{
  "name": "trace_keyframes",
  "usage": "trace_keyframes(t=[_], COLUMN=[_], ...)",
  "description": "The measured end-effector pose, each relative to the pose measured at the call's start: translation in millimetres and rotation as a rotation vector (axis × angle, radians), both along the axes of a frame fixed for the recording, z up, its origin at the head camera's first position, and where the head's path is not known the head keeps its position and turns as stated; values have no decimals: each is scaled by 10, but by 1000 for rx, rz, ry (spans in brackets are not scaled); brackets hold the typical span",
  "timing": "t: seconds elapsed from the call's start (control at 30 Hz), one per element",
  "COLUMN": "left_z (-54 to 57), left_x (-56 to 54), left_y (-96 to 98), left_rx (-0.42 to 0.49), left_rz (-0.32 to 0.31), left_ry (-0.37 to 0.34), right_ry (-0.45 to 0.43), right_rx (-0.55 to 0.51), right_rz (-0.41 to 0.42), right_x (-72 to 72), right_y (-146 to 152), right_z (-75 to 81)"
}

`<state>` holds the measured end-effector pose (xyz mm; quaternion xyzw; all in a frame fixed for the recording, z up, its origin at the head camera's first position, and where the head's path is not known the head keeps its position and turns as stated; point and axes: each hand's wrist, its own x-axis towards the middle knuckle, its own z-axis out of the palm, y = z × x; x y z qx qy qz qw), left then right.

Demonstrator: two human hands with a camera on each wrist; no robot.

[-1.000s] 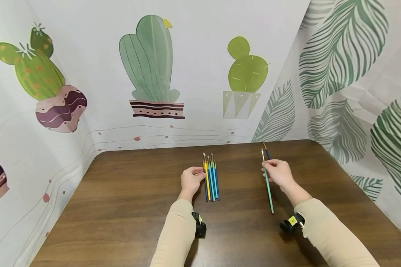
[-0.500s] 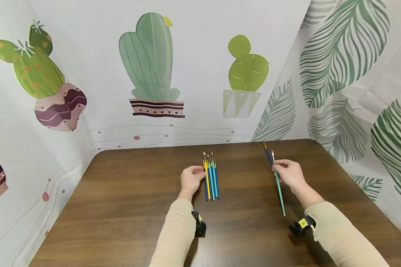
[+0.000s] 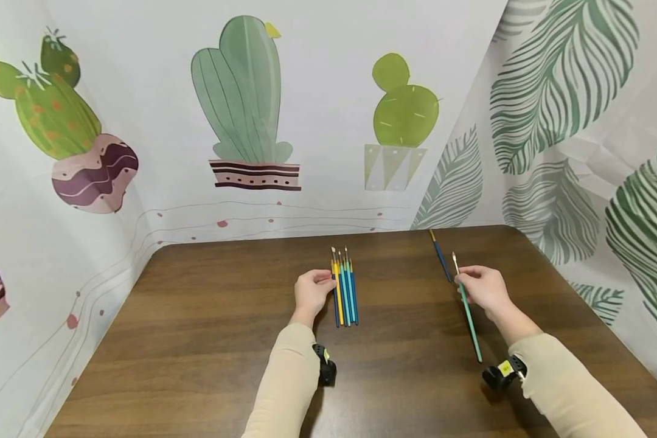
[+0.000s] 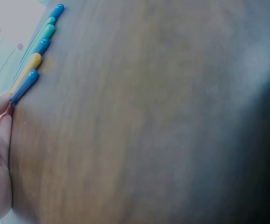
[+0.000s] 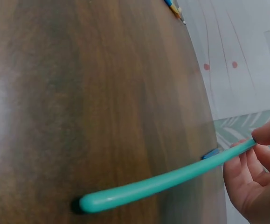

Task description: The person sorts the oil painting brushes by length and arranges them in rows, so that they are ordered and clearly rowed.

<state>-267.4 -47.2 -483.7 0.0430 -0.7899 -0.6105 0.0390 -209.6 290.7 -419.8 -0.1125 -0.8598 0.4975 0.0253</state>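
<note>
One partly hidden green brush [image 3: 471, 325] is pinched by the right hand [image 3: 485, 289]; the left hand's [image 3: 310, 292] grip is unclear.

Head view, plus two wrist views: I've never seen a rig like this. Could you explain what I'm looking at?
There is no machine here: the left grip and right grip are a person's bare hands. The head view comes from a camera worn on the head; the others come from the left wrist camera and right wrist camera. On the brown table lies a close row of paintbrushes in blue, yellow and teal, with a separate blue paintbrush near the far edge. The left grip touches the row's left side; the right grip holds a teal paintbrush.
</note>
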Motion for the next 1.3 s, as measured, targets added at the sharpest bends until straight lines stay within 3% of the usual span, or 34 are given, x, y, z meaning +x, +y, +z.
trace_keyframes(t=[0.9,1.3], left_z=[22,6], left_x=[10,-5], left_y=[14,9], left_rx=[1,-4], left_rz=[6,6], left_ry=[0,-15], right_ry=[-73,-67], right_rx=[-28,100], right_rz=[-8,-32], right_x=[123,164], right_y=[72,104], right_z=[-262,-276])
